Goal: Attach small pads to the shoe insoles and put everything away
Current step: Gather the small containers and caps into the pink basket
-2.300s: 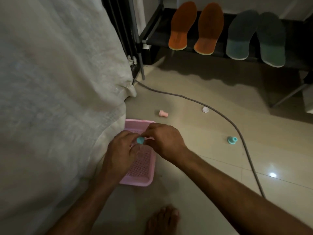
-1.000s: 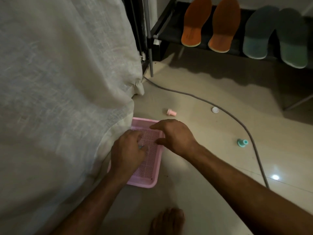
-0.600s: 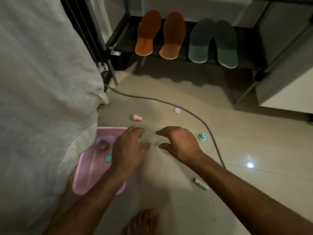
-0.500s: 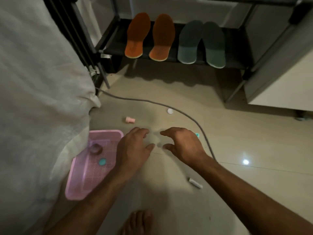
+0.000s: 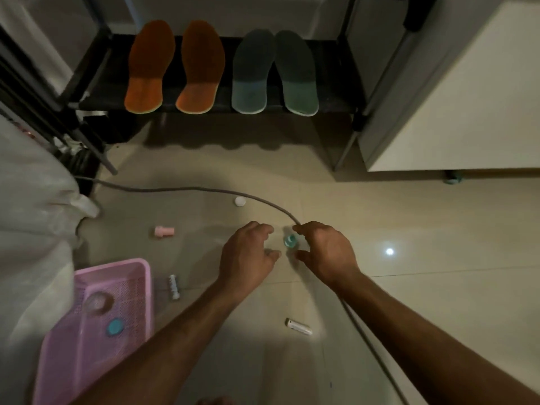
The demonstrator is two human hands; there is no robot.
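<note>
Two hands, left hand (image 5: 248, 258) and right hand (image 5: 324, 252), fingers loose and holding nothing, flank the teal piece (image 5: 290, 240); a clean pinch should clear the cable (image 5: 204, 190).

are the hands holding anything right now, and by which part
Nothing is held. Both the left hand and the right hand hover with loosely curled fingers on either side of the teal piece on the floor, neither gripping it.
</note>
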